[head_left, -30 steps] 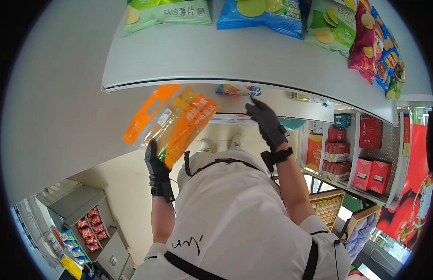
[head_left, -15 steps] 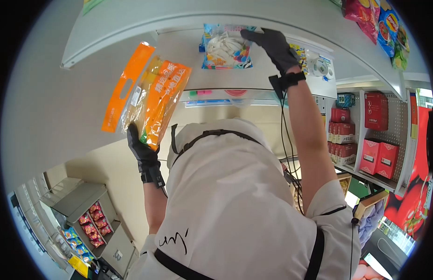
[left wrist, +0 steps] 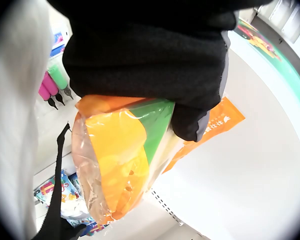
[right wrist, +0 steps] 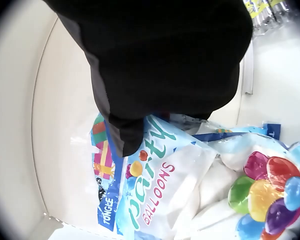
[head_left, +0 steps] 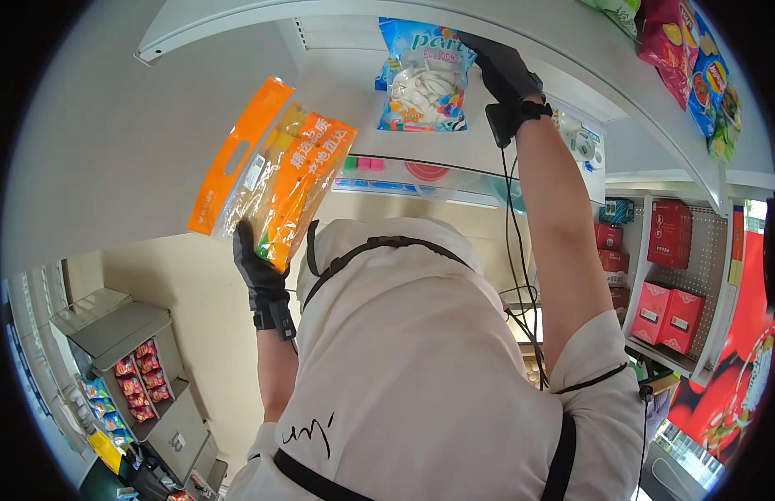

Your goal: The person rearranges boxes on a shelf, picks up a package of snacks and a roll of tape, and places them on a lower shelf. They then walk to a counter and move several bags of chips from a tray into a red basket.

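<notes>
My gloved left hand point(head_left: 260, 271) grips an orange and clear plastic bag point(head_left: 308, 171) by its lower end. The bag has white lettering, a cut-out handle and yellowish contents; in the left wrist view the thumb lies over its green patch. On the lower shelf, my gloved right hand point(head_left: 504, 73) pinches the top corner of a pack of party balloons point(head_left: 425, 88). The right wrist view shows the thumb on the pack's printed front, near the word "party", with the other fingers hidden behind. White balloons show through its clear window. Another blue pack point(head_left: 381, 79) peeks out behind it.
The upper shelf's edge point(head_left: 237, 35) overhangs the balloons, with chip bags point(head_left: 709, 75) at its right end. Pink and green items point(head_left: 366, 164) lie below the lower shelf's front edge. Red boxes point(head_left: 667, 313) fill a rack at right. Cables point(head_left: 521, 275) hang from the right wrist.
My right hand has reached onto the lower shelf and taken hold of the balloon pack, whose front has tilted up into view. The left hand still holds the orange bag, now slightly further left.
</notes>
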A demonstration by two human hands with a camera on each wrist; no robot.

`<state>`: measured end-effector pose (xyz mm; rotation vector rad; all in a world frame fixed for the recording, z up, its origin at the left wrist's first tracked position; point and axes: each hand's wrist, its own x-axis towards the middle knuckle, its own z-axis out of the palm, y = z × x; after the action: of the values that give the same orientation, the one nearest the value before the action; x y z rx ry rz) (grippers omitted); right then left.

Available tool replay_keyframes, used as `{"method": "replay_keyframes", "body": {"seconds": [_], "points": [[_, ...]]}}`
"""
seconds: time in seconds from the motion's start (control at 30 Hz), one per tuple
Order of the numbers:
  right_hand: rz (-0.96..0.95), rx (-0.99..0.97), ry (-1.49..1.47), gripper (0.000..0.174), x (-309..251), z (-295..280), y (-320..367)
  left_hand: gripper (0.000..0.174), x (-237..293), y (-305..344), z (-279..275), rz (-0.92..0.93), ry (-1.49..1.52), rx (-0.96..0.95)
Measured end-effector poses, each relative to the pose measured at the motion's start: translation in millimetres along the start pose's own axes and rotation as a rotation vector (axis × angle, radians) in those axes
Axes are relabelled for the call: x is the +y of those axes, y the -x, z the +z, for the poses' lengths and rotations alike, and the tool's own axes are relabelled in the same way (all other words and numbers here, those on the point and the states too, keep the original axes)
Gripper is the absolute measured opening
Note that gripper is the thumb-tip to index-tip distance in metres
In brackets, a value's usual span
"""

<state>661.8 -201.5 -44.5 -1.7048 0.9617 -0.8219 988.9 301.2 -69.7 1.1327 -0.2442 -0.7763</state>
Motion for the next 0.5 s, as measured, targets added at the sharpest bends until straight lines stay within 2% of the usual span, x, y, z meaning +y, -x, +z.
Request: {"method": "replay_keyframes", "body": {"seconds": [0.17,0.4,0.5], "points": [[-0.192,0.054,0.755,0.045,16,0,0,0.052,-1,-1,-1,-0.024,0.010,0.023],[-0.238,0.113,1.040,0.040,45,-41,11,0.053,-3,-6,-5,-0.025,0.042,0.067],[-0.270,0.150,0.989,0.033,46,-57,18,0.054,-2,-12,-9,-0.042,0.046,0.071]]}}
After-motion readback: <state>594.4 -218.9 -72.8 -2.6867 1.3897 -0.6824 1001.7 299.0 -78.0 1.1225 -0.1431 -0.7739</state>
